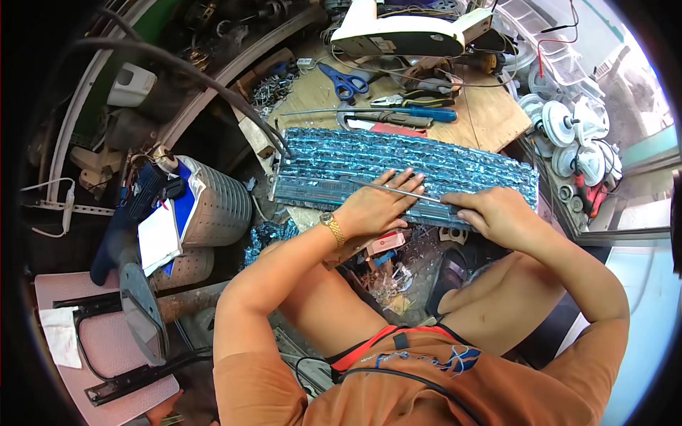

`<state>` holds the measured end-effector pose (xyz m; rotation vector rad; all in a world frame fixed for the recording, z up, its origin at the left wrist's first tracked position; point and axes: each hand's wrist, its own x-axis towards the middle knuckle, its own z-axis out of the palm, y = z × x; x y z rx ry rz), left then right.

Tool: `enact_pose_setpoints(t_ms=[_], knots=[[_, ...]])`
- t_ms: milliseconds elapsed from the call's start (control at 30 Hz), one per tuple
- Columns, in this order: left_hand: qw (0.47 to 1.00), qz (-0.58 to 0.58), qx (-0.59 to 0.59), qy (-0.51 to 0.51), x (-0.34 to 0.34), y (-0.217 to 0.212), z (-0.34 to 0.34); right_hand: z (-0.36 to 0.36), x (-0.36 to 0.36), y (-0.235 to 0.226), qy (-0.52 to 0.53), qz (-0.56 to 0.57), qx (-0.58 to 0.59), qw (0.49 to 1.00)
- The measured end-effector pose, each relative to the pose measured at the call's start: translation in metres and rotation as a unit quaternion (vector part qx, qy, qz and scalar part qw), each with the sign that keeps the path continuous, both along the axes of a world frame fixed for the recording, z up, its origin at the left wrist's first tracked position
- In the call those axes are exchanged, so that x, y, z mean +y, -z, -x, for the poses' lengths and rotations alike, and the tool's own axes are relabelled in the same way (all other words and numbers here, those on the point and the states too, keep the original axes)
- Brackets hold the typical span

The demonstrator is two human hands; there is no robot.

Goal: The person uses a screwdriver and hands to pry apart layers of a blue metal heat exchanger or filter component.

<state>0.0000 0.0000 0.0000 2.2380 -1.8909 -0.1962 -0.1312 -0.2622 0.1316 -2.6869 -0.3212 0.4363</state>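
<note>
A long dark panel [405, 153] lies across the front of the bench, covered in rows of torn, shiny blue strips. Its near edge shows a smoother band with fine slots. My left hand [376, 206] rests flat on this near part, fingers spread and pointing away to the right. In my right hand [490, 213], over the right part of the panel, is a thin metal rod-like tool [405, 191]. The tool's shaft points left and crosses over my left hand's fingers. Its handle end is hidden in my closed right hand.
Behind the panel lie a blue-handled screwdriver [430, 113], pliers [408, 98] and blue scissors [348, 84]. A white lamp-like housing [398, 39] stands farther back. White plastic wheel-like parts [561, 124] crowd the right; a perforated metal drum [220, 202] stands left. Blue scraps [270, 236] hang below.
</note>
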Motion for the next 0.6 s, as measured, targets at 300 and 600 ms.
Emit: enact_pose_setpoints(t_ms=[300,600], knots=[[0.997,0.005,-0.08,0.002,-0.002,-0.007,0.002,-0.003,0.009,0.027,0.104,-0.175,0.096,0.974],[0.997,0.017,-0.076,-0.002,0.003,-0.007,-0.001,0.007,0.016,-0.004,0.053,-0.042,0.003,0.998]])
